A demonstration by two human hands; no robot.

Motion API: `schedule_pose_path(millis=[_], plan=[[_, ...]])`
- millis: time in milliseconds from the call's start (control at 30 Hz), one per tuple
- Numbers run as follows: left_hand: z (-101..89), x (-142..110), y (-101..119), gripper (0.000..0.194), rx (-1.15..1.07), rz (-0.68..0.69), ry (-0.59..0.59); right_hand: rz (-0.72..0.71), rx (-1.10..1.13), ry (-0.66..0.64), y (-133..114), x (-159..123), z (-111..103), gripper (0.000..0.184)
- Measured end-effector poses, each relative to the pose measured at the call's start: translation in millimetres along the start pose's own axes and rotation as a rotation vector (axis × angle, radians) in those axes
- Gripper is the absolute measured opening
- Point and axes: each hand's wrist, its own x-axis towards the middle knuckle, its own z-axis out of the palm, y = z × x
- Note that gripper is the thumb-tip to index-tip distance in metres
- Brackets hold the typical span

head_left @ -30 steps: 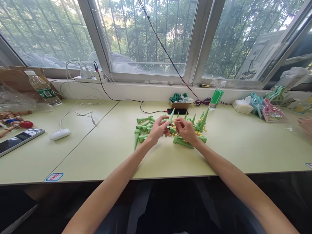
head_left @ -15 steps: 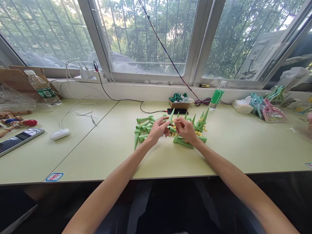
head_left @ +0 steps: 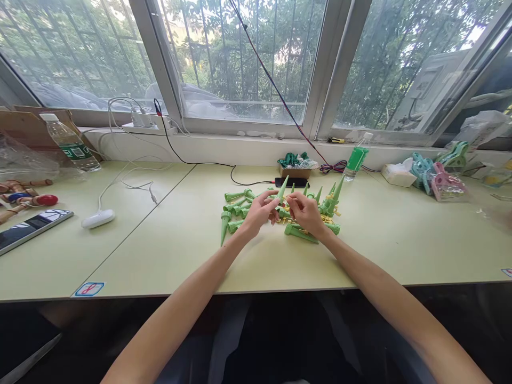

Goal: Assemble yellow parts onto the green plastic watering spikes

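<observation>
My left hand [head_left: 260, 211] is closed around a green plastic plant-watering spike [head_left: 282, 188], its pointed tip up. Close beside it, my right hand [head_left: 306, 212] pinches a small yellow piece at the spike's lower end, mostly hidden by the fingers. Left of my left hand lie several loose green spikes [head_left: 225, 226]. Behind and right of my right hand, several more stand tip up, with yellow valve-like parts at their bases, among them a tall spike [head_left: 338, 191]. Another green spike [head_left: 302, 233] lies under my right wrist. Small yellow parts on the table are partly covered by my hands.
Behind the spikes are a black phone [head_left: 294, 183] on a cable and a small cardboard box [head_left: 296, 172] with green wrappings. A bottle [head_left: 355, 159] stands back right, near tissues [head_left: 399, 175] and bagged clips [head_left: 446, 184]. Left lie a white device [head_left: 98, 218] and a tablet-like slab [head_left: 34, 229].
Both hands stay almost in place, with the spike still held upright and only slight finger movement. At the far right edge, a blurred bit of a person has gone out of view.
</observation>
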Motion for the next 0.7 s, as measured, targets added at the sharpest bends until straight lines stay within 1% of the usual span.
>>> schedule_pose_path(millis=[267, 700], plan=[[-0.6, 0.4, -0.8, 0.04, 0.004, 0.006, -0.007, -0.014, 0.004, 0.001, 1.2, 0.1, 0.2, 0.035], [-0.6, 0.5, -0.6, 0.038, 0.0, 0.004, -0.008, -0.018, 0.004, 0.006, 2.8, 0.2, 0.0, 0.037]])
